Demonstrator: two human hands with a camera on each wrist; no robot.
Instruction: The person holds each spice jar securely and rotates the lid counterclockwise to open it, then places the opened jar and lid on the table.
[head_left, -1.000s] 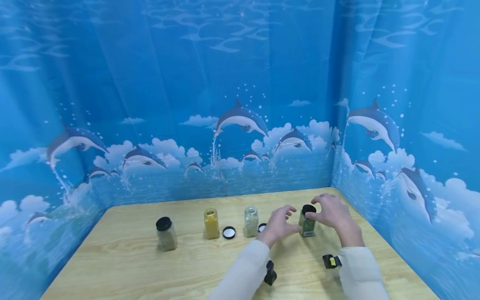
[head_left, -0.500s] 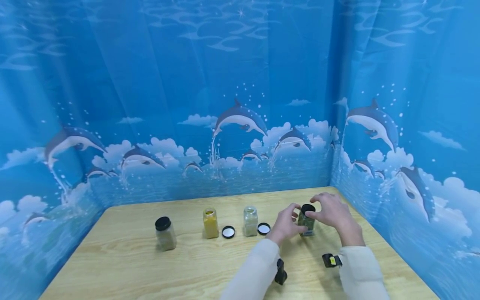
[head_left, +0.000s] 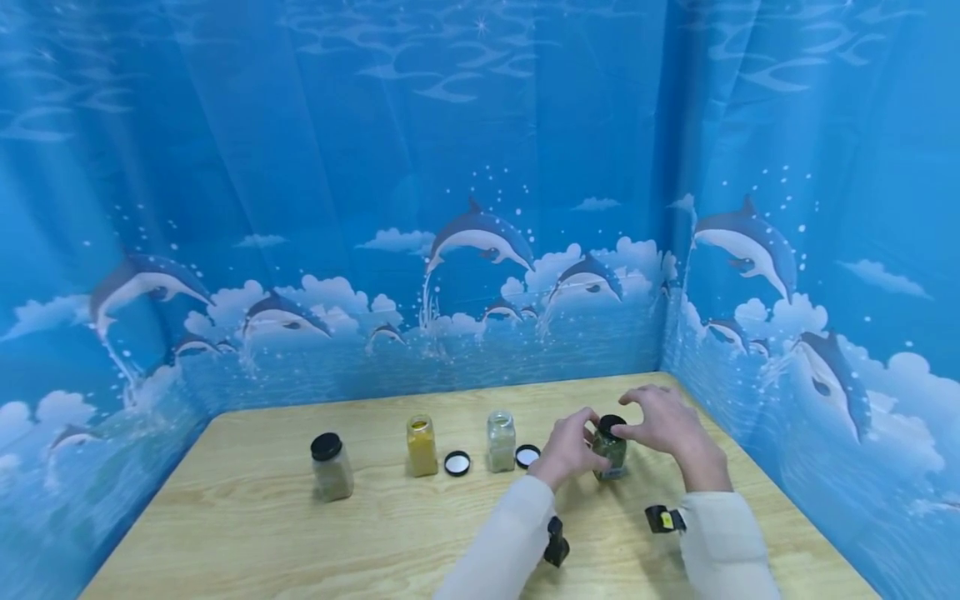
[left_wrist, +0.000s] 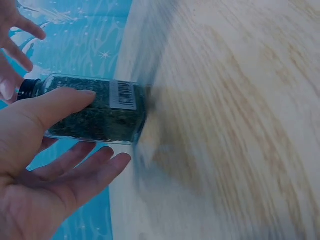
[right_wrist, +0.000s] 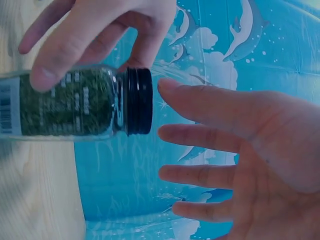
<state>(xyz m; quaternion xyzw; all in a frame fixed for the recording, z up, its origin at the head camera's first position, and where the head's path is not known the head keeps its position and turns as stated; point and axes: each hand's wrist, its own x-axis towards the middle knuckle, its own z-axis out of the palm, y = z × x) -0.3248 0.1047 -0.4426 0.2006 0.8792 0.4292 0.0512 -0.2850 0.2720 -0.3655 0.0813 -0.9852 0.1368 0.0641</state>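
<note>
Your left hand [head_left: 567,450] pinched the green-filled jar [head_left: 616,453] between four and five o'clock in the head view; base contact with the table [head_left: 390,542] was hard to judge. Your right hand [head_left: 662,421], fingers spread, stood at the jar's two o'clock, just beside its black cap [right_wrist: 139,101]. Step, probably: steadying for uncapping. Next seemed to call for a cap grip.

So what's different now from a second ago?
The left hand moved right and took hold of the green-herb jar, which shifted slightly left and nearer. Its black lid is still on, with the right hand still beside it. The yellow-powder jar and loose lid beside it stayed put.
</note>
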